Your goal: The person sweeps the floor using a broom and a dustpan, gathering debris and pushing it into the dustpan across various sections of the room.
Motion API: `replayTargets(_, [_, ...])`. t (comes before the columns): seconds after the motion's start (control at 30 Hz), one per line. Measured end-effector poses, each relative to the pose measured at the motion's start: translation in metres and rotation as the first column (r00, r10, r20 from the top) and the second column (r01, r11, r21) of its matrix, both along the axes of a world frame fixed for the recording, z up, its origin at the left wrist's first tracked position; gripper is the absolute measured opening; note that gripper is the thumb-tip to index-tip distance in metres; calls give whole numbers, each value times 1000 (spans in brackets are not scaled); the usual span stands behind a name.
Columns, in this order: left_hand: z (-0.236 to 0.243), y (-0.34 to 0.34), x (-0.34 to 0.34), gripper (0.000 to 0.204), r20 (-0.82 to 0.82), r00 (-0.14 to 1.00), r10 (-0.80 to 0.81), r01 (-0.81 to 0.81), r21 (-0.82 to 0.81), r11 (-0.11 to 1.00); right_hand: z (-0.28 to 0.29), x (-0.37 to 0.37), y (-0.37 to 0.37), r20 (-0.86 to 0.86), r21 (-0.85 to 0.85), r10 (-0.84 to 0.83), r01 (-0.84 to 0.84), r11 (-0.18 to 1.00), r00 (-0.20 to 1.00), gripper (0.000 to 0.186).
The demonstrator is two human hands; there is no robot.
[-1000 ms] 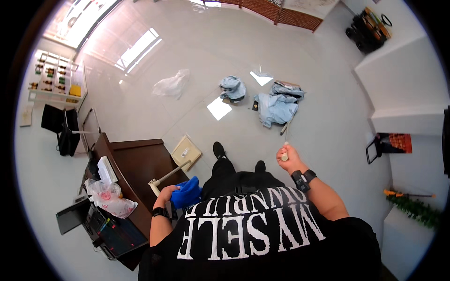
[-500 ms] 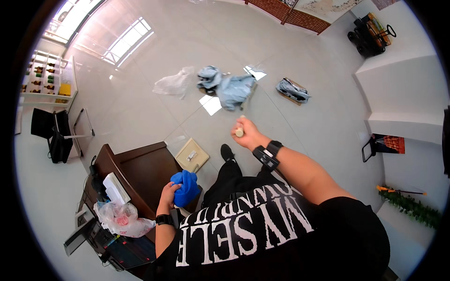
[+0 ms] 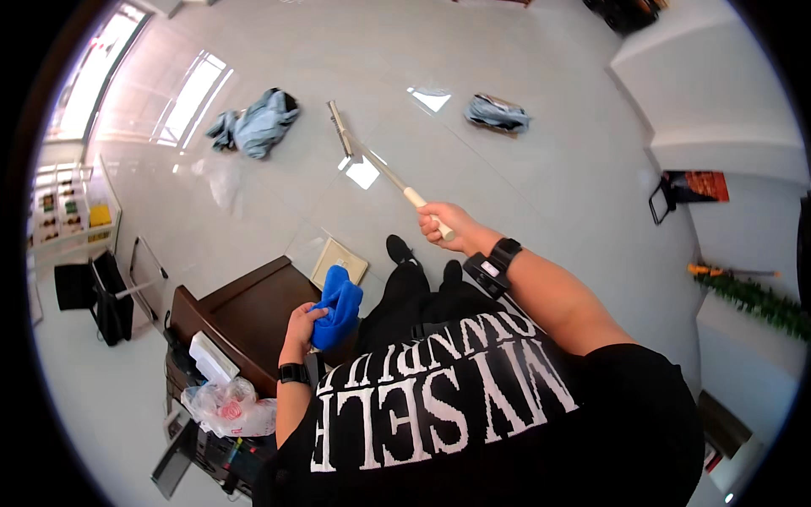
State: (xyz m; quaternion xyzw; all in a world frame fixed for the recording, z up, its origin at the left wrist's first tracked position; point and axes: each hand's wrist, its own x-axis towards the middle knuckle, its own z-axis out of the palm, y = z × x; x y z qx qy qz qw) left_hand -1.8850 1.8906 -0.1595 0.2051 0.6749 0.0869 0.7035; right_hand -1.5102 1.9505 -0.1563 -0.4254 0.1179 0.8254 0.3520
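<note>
My right hand (image 3: 439, 226) is closed around the pale grip of a long-handled broom (image 3: 384, 169). The broom reaches away from me over the floor, and its narrow beige head (image 3: 340, 128) lies to the right of a crumpled light-blue bundle (image 3: 263, 125), apart from it. That bundle looks like fabric or soft plastic with dark parts. In my left hand (image 3: 304, 325), held low near the desk, is a bunched blue cloth (image 3: 337, 311). A clear plastic sheet or bag (image 3: 224, 182) lies nearer than the bundle.
A flat grey-wrapped package (image 3: 497, 114) lies on the floor ahead right. Beside my feet is a square beige tray-like piece (image 3: 340, 263). The brown desk (image 3: 253, 308) stands at my left, with a plastic bag (image 3: 232, 408) on it. A black chair (image 3: 110, 296) is farther left.
The broom has swung leftward and the light-blue bundle has slid away to the left. The clear plastic also appears farther left. My view has turned slightly; my left hand still holds the cloth.
</note>
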Motion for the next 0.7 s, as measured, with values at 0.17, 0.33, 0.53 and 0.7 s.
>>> replayTargets(0.17, [-2,6,36,13,-25,981,-194,194,11,981,20,75,-116,199,77,-6,-10,997,980,10])
replayTargets(0.33, [-35,-9,58,22,-71,941,-331,333,31,942,47,118,-246,445,16,-90,92,996,891,20])
replayTargets(0.53, [-32,-23,95,24,-88,884,-459,463,33,886,65,150,-350,546,-49,-289,374,926,786,19])
replayTargets(0.7, [-30,-25,96,29,-91,898,-431,432,-19,902,55,173,-362,474,-89,-461,562,822,750,14])
